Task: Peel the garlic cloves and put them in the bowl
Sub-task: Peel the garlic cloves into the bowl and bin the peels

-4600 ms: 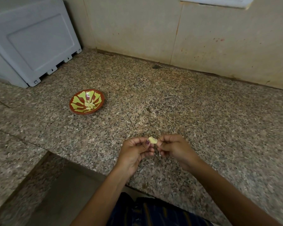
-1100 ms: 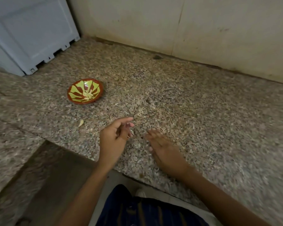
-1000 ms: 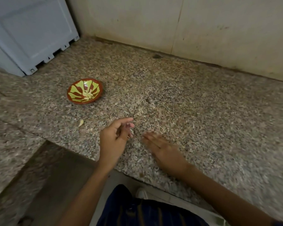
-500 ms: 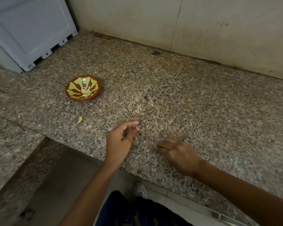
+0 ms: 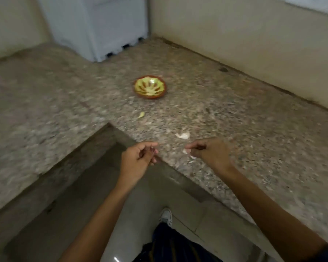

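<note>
Right hand (image 5: 210,151) pinches white peel near the worktop (image 5: 235,129) edge; left hand (image 5: 138,159) curls empty. Next: fresh clove.

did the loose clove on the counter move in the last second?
No. The loose clove still lies just in front of the bowl, slightly left; only the camera shifted.
</note>
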